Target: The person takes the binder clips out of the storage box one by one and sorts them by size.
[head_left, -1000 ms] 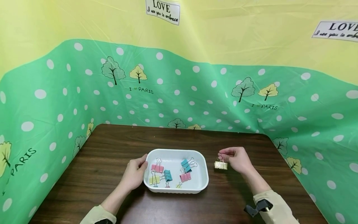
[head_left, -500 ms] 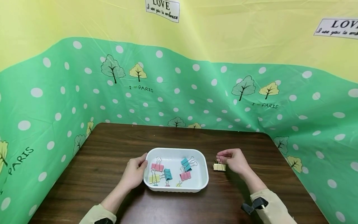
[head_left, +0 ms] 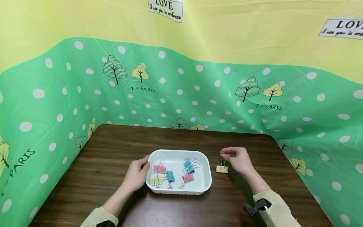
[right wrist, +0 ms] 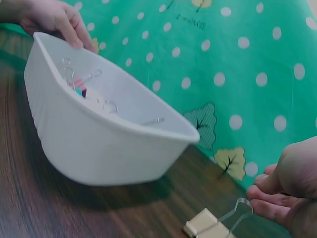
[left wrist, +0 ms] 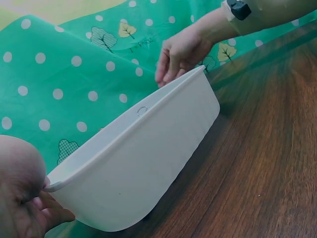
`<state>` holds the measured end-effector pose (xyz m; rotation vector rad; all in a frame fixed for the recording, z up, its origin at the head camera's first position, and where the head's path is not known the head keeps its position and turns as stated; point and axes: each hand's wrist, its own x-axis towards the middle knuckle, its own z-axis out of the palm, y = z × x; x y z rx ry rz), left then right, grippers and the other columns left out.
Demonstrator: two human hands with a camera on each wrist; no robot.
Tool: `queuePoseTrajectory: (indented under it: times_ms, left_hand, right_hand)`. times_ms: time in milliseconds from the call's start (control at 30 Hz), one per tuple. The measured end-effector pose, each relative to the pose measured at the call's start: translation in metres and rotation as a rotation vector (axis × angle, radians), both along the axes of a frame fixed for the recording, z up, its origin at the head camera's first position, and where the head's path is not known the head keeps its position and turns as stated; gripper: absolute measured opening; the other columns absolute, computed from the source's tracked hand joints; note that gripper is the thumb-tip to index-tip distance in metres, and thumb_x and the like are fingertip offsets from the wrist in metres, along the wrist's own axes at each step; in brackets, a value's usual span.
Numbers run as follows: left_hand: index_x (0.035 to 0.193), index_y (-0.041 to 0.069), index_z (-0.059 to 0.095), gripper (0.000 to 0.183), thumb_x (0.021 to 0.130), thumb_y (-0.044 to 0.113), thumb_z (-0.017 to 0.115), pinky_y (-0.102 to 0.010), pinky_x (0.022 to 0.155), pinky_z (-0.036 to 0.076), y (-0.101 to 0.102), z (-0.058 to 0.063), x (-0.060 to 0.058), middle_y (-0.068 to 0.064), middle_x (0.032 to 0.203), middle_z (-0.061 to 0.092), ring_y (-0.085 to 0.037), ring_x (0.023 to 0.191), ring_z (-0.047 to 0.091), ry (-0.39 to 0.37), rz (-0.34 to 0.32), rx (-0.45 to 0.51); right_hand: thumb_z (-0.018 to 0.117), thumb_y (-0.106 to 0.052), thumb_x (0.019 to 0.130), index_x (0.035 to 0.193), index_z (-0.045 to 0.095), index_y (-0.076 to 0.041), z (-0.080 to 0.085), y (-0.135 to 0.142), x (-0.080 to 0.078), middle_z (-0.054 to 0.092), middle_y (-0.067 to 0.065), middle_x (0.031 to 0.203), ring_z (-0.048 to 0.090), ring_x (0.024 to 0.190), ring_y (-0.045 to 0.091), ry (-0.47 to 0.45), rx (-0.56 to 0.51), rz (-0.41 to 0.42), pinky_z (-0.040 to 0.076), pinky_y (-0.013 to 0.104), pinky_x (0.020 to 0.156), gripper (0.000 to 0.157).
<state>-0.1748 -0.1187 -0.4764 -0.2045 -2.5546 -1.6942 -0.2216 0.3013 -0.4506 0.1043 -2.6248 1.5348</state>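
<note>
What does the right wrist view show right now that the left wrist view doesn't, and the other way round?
Only the right wrist view: the pale yellow clip on the wooden table by the right grip, and a pink clip in the white tray.
Only the left wrist view: a black strap and beige sleeve beyond the right grip.
Both: tray, table, right grip, left grip holding the tray's rim, dotted green cloth.

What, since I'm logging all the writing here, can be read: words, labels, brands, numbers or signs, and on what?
"LOVE I see you to embrace": top-centre white patch on the backdrop.
"LOV… I see you to emb…": right-hand white patch, cut off by the frame.
"I PARIS", small mark between: backdrop, left of centre.
"I PARIS": backdrop, right.
"PARIS": backdrop, far left.
Wrist views: lettering small, blurred.
Tray, clips: nothing readable.
</note>
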Motion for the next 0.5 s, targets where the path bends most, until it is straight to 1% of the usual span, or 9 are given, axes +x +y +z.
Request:
queuePoseTrajectory:
  times_ms: [100, 133, 233, 333, 400, 500]
  left_hand:
    - [0.144, -0.014, 0.054, 0.041, 0.105, -0.002, 0.056, -0.05, 0.109, 0.044, 0.0, 0.0, 0.0, -0.026, 0.149, 0.055, -0.03, 0.136, 0.051, 0.004, 0.005, -0.005]
    - [0.144, -0.014, 0.055, 0.04, 0.105, -0.002, 0.056, -0.049, 0.109, 0.044, 0.0, 0.0, 0.0, -0.026, 0.149, 0.055, -0.029, 0.135, 0.052, 0.002, 0.008, -0.007]
    - [0.144, -0.013, 0.055, 0.04, 0.106, -0.001, 0.056, -0.049, 0.109, 0.045, 0.0, 0.001, 0.0, -0.025, 0.148, 0.056, -0.029, 0.135, 0.052, 0.001, 0.013, -0.015]
    - [0.144, -0.014, 0.055, 0.04, 0.105, -0.002, 0.056, -0.05, 0.109, 0.045, 0.0, 0.001, 0.001, -0.026, 0.148, 0.056, -0.03, 0.135, 0.052, 0.01, 0.011, -0.017]
    - [0.144, -0.014, 0.055, 0.04, 0.105, -0.002, 0.057, -0.049, 0.109, 0.045, 0.0, 0.001, 0.001, -0.026, 0.148, 0.056, -0.03, 0.135, 0.052, 0.01, 0.011, -0.013]
    - [0.143, -0.015, 0.055, 0.04, 0.105, -0.002, 0.057, -0.05, 0.109, 0.045, 0.001, 0.001, 0.003, -0.027, 0.148, 0.056, -0.03, 0.134, 0.053, 0.018, 0.006, -0.011]
  right_hand:
    - [0.075, 0.004, 0.096, 0.114, 0.075, 0.011, 0.007, -0.008, 0.0, 0.077, 0.023, 0.108, 0.075, 0.102, 0.036, 0.038, -0.007, -0.016, 0.058, 0.02, 0.078, 0.02]
    - [0.075, 0.004, 0.096, 0.115, 0.075, 0.011, 0.01, -0.011, 0.001, 0.077, 0.023, 0.109, 0.074, 0.103, 0.037, 0.043, -0.022, -0.013, 0.058, 0.02, 0.078, 0.02]
    - [0.075, 0.005, 0.095, 0.114, 0.076, 0.01, 0.017, -0.024, 0.004, 0.077, 0.023, 0.108, 0.074, 0.103, 0.038, 0.046, -0.06, 0.003, 0.059, 0.022, 0.08, 0.019]
    - [0.076, 0.004, 0.095, 0.112, 0.076, 0.009, 0.021, -0.04, 0.01, 0.077, 0.022, 0.107, 0.074, 0.103, 0.039, 0.033, -0.1, 0.021, 0.061, 0.028, 0.082, 0.018]
    - [0.077, 0.004, 0.094, 0.111, 0.077, 0.009, 0.023, -0.051, 0.013, 0.078, 0.021, 0.106, 0.074, 0.102, 0.038, 0.021, -0.114, 0.024, 0.061, 0.029, 0.082, 0.017]
    - [0.078, 0.002, 0.093, 0.109, 0.078, 0.007, 0.024, -0.067, 0.019, 0.078, 0.018, 0.104, 0.075, 0.099, 0.032, 0.003, -0.121, 0.02, 0.061, 0.029, 0.08, 0.016]
